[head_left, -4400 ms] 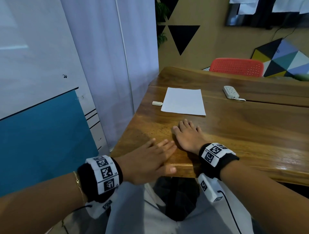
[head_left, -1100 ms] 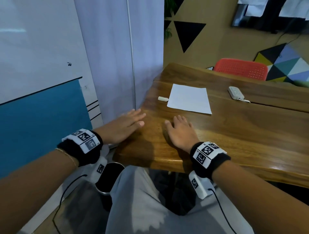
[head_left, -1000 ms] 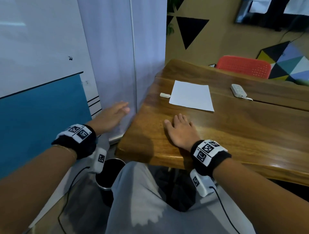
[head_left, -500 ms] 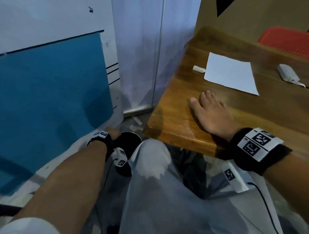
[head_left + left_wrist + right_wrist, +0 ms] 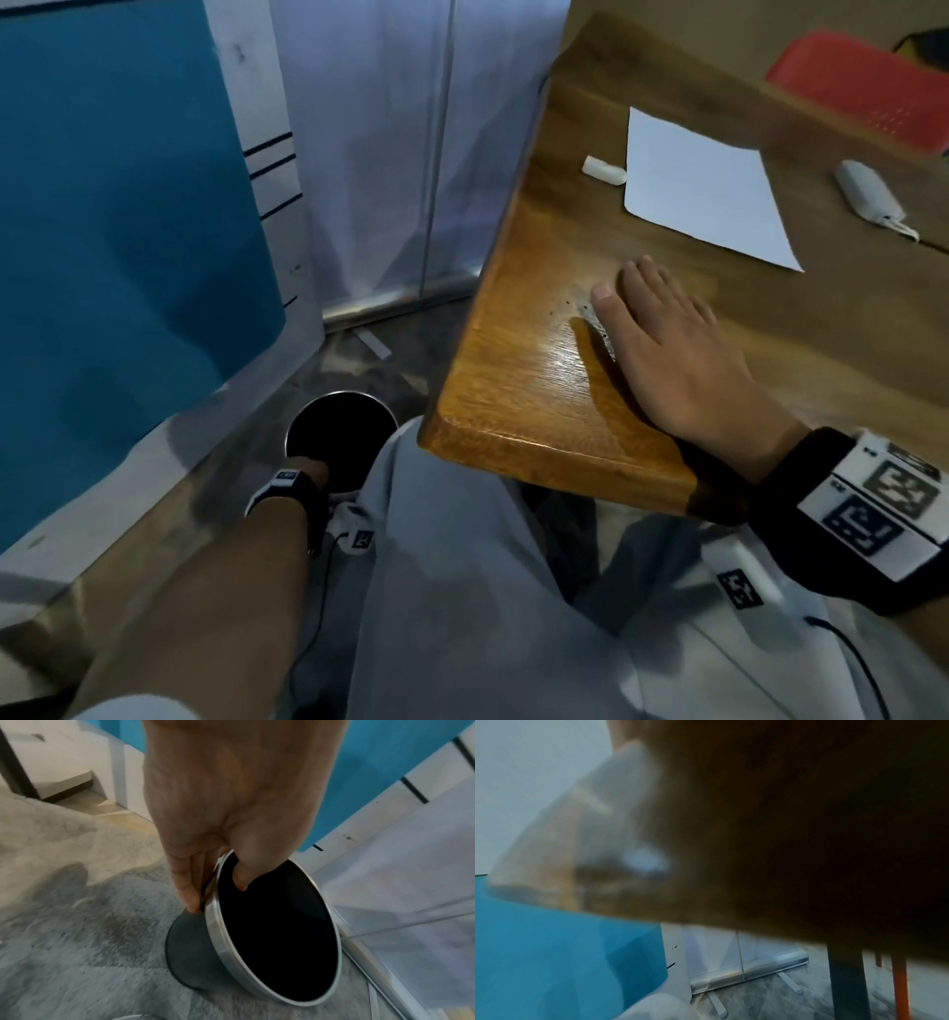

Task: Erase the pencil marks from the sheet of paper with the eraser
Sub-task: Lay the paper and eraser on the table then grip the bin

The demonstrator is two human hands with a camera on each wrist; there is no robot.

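A white sheet of paper (image 5: 703,182) lies flat on the wooden table (image 5: 518,370), with a small white eraser (image 5: 604,170) just left of it. My right hand (image 5: 662,329) rests palm down on the table, fingers straight, well short of the paper. My left hand (image 5: 221,878) is down at the floor and pinches the rim of a round black bin (image 5: 272,925) with a silver rim, thumb inside and fingers outside. In the head view that left hand (image 5: 313,475) sits at the near rim of the bin (image 5: 341,437). The right wrist view is blurred and dark.
A white power strip (image 5: 868,198) lies right of the paper. A red chair back (image 5: 862,87) stands behind the table. A blue and white panel (image 5: 118,216) and a white curtain (image 5: 411,144) are to the left. Grey carpet (image 5: 77,953) surrounds the bin.
My left hand left the table edge, went down to the floor and took hold of the bin's rim. The head view tilted down and left. The right hand stayed flat on the table.
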